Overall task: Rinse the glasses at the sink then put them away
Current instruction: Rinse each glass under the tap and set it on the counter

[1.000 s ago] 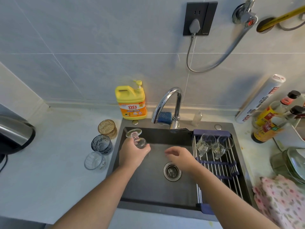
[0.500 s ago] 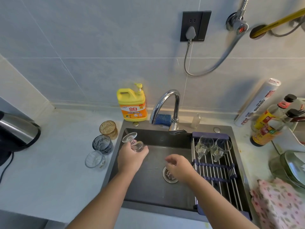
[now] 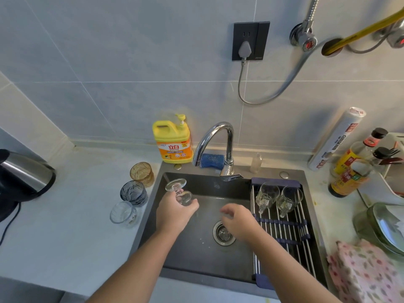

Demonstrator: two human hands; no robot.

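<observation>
I record the stemmed glass [image 3: 179, 192] as partly hidden: the left hand [image 3: 175, 212] wraps its bowl, so only the foot, the stem and part of the bowl show. The kettle [image 3: 24, 176] is cut by the left edge, the floral cloth [image 3: 367, 272] by the right and bottom edges, and the glass dish [image 3: 384, 228] by the right edge. I cannot read the fine print on the sauce bottles [image 3: 349, 169].
</observation>
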